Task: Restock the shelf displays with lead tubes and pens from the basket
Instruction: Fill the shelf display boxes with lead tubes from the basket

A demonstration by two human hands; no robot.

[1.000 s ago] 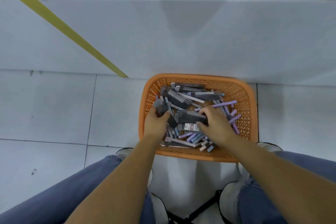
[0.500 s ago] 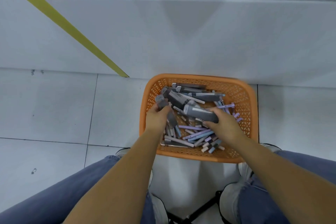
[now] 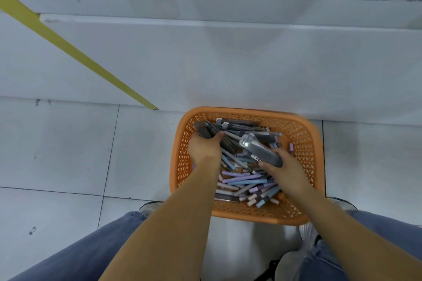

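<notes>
Pastel pens point(image 3: 244, 181) lie along the orange basket point(image 3: 251, 215)'s near edge. The right hand point(image 3: 288, 172) has lifted a clear-capped lead tube pack point(image 3: 262, 151) off the pile, fingers curled round its lower end. The left hand point(image 3: 204, 150) has slid to the far left corner and grips dark lead tubes point(image 3: 202, 131). Both loads look ready for the shelf point(image 3: 205, 4).

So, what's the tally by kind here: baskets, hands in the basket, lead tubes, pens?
orange basket: 1
hands in it: 2, the left hand and the right hand, each gripping lead tubes
lead tubes: heaped and partly covered, cannot count
pens: jumbled and overlapping, cannot count
Total countable: 3
</notes>
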